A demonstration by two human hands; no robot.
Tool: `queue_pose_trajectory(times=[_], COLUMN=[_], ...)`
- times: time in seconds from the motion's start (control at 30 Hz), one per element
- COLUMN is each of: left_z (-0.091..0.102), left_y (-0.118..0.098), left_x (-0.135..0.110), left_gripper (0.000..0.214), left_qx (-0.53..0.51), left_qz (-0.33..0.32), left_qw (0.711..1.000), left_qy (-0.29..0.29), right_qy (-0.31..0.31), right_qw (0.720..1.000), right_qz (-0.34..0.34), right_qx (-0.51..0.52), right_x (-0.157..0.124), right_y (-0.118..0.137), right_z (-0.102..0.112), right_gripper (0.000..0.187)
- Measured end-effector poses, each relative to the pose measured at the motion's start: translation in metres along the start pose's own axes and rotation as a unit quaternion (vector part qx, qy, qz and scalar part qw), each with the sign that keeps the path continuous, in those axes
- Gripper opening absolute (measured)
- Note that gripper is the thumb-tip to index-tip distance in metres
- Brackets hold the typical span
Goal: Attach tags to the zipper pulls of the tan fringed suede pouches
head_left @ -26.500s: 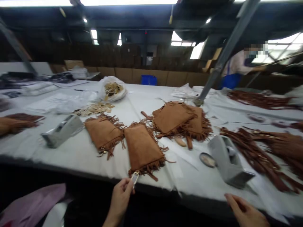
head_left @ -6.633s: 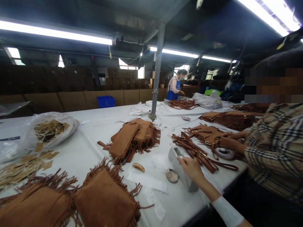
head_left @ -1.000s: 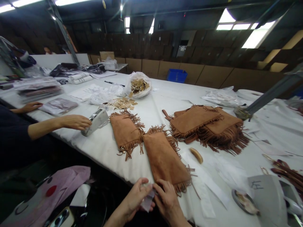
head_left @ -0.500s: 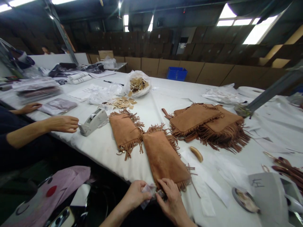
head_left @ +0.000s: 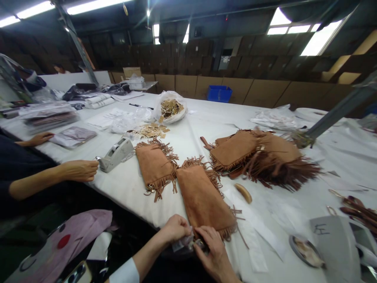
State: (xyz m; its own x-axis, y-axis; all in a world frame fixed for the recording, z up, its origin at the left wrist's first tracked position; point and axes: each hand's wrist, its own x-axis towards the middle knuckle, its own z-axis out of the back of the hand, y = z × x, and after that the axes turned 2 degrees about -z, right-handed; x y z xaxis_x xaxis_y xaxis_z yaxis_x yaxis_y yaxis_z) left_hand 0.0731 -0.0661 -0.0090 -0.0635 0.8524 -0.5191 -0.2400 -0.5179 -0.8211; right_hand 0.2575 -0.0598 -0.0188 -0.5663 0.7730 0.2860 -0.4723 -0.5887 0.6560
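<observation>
A tan suede fringed pouch (head_left: 203, 200) lies at the near edge of the white table (head_left: 206, 122). My left hand (head_left: 175, 228) and my right hand (head_left: 213, 251) meet at the pouch's near corner. Both are closed, pinching a small crumpled clear wrapping (head_left: 182, 244) around something at that corner. What sits inside the wrapping is hidden by my fingers. A second fringed pouch (head_left: 154, 167) lies just to the left of the first.
A pile of fringed pouches (head_left: 259, 155) lies further right. Two grey tape dispensers (head_left: 114, 154) (head_left: 335, 245) stand left and right. A co-worker's hand (head_left: 79, 169) rests beside the left one. Also here: a bag of tags (head_left: 171, 108), brown straps (head_left: 357, 210), a pink bag (head_left: 59, 243).
My hands have pressed closer together on the wrapping at the pouch's corner. The co-worker's hand has drawn back from the left tape dispenser. The pile of pouches appears blurred.
</observation>
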Motion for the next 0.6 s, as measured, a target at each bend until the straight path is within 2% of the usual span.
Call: queue_pose_trajectory(times=[0.07,0.17,0.3,0.47,0.6], left_z=[0.0,0.001,0.008,0.019,0.023], left_y=[-0.001,-0.005,-0.016,-0.03,-0.028], left_x=[0.002,0.003,-0.006,-0.022,-0.027], left_gripper=[0.016,0.009,0.025,0.029,0.038], left_qx=[0.007,0.025,0.054,0.162,0.166], left_qz=[0.0,-0.021,-0.065,-0.164,-0.168], left_qw=[1.0,0.999,0.996,0.973,0.972], left_qy=[0.002,-0.013,-0.022,-0.014,0.0], right_qy=[0.013,0.041,0.067,0.148,0.198], right_qw=[1.0,0.997,0.991,0.982,0.973], right_qz=[-0.009,-0.043,-0.09,-0.044,-0.043], right_qx=[0.015,0.041,0.076,0.107,0.115], right_x=[-0.001,0.003,0.019,0.055,0.083], right_y=[0.001,0.005,0.012,0.022,0.026], right_z=[0.003,0.01,0.023,0.035,0.04], right_gripper=[0.031,0.029,0.039,0.05,0.041])
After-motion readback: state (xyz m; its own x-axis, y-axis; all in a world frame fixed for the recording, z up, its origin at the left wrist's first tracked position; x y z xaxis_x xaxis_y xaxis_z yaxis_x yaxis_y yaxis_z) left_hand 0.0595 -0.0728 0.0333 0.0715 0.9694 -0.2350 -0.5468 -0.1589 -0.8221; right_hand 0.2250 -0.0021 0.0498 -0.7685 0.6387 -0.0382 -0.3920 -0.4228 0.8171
